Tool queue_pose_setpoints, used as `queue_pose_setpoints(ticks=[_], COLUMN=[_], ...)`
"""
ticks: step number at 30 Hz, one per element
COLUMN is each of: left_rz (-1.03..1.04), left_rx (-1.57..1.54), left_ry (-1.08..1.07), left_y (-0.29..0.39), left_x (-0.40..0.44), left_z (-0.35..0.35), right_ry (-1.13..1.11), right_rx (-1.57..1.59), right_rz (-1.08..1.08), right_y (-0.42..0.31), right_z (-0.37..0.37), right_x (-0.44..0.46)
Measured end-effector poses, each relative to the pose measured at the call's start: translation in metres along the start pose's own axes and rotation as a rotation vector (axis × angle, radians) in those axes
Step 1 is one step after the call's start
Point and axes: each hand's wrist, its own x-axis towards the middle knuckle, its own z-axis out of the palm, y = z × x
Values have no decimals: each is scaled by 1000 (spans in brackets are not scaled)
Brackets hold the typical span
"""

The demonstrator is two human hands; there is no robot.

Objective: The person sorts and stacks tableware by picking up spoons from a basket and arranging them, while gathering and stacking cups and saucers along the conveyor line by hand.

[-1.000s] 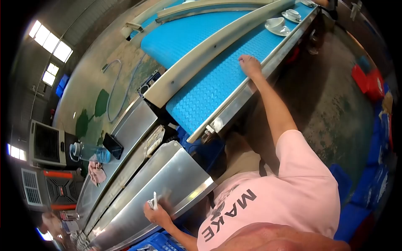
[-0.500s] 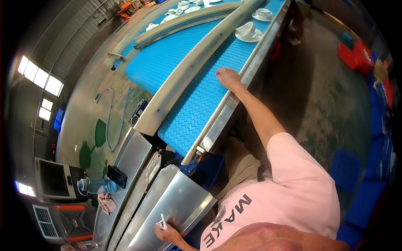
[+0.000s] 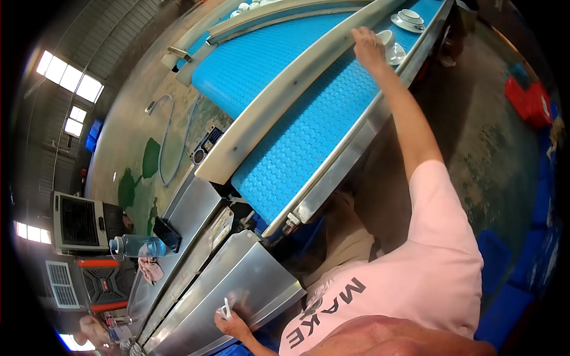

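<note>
My right hand is over the blue conveyor belt, palm down, with its fingers bent and slightly apart. Just beside its fingers, a white cup stands by a white saucer, and no grip on either shows. Farther up the belt is another white cup on a saucer. At the lower left, my left hand is closed around a small white utensil-like piece, above a sloping metal surface.
A cream guide rail divides the belts. Several white pieces lie on the far belt. A bottle, a dark phone-like object and a pink cloth rest on the metal ledge. At the far lower left, a person is partly visible.
My right hand has moved forward along the belt to the nearer cup, its fingers less curled. My left hand keeps the white piece. The camera view has shifted.
</note>
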Motion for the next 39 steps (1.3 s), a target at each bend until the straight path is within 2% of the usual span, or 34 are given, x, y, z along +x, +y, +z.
queue_pose_setpoints(ticks=[2,5,6,9,10,11,12,13,16,17,20,21,23,25,26,30,33,34,37,38,39], left_rz=[-7,-60,-42,-20,-83,-49,-39,-29,31,57,-26,31,22,-3,-1,16,25,27,22,22,22], left_rx=[7,68,58,101,17,5,-25,13,51,59,36,30,28,42,40,21,8,4,16,15,13], left_ry=[-1,-34,-14,1,-16,-68,-50,-19,-49,18,1,69,36,18,19,39,65,73,39,40,40], left_y=[6,3,5,9,16,7,22,27,21,13,19,16,13,21,19,16,16,15,13,13,14], left_x=[1,0,0,0,3,5,9,10,13,11,11,11,10,12,11,10,11,10,10,11,11], left_z=[-1,2,2,1,-1,4,0,0,0,5,-4,0,-3,-11,-10,-9,-10,-10,-11,-12,-12], right_ry=[-1,-163,-395,-503,-132,-313,-232,-255,-356,-395,-521,-527,-665,-311,-215,-266,172,163,-23,-124,-130], right_rx=[-191,-264,-278,-275,-241,-112,-71,-87,-392,-290,360,647,311,-29,-245,-109,-382,-306,-77,-182,-177], right_rz=[-87,-17,41,42,-80,-18,-129,-134,-372,-391,-462,-524,-97,-284,-116,247,361,447,-195,-248,-312], right_y=[28,50,53,69,88,103,145,176,311,321,327,340,275,212,219,190,134,85,105,84,68], right_z=[21,43,35,34,48,41,71,96,168,184,212,231,208,146,152,150,135,100,136,130,116], right_x=[15,7,9,7,-14,-9,-23,-24,-47,-39,-42,-50,-31,-35,-35,-42,-58,-60,-69,-75,-76])
